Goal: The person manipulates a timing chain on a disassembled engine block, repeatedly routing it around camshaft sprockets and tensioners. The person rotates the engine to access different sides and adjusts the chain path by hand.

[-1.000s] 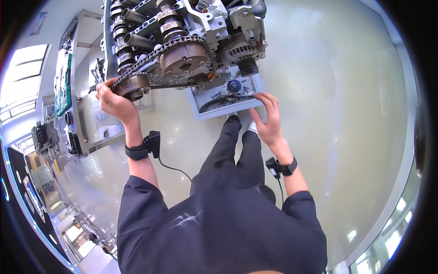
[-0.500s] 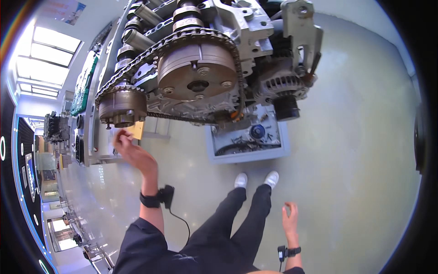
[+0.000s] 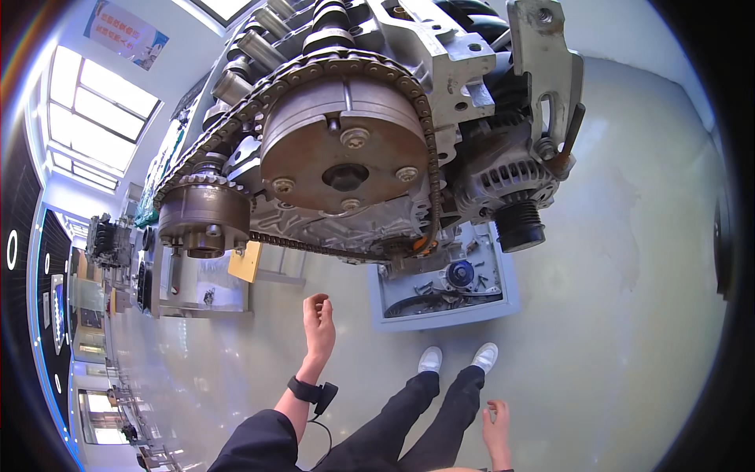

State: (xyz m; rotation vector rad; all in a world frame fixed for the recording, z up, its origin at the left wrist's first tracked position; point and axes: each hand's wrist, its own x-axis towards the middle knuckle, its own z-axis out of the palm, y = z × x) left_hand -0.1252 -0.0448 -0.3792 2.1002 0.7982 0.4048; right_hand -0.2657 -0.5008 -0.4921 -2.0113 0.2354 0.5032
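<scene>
Holds left hand (image 3: 318, 329) and right hand (image 3: 495, 431) apart, relaxed and unclamped, clear of engine (image 3: 450, 77) with chain (image 3: 292, 76) around sprockets (image 3: 203, 211)

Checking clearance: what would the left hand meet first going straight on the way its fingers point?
Probably the chain's lower run, ahead of the left hand in the picture; depth is unclear, so it might pass underneath.

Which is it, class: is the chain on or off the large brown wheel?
On: the chain curves over the large brown wheel and down its right side.
</scene>
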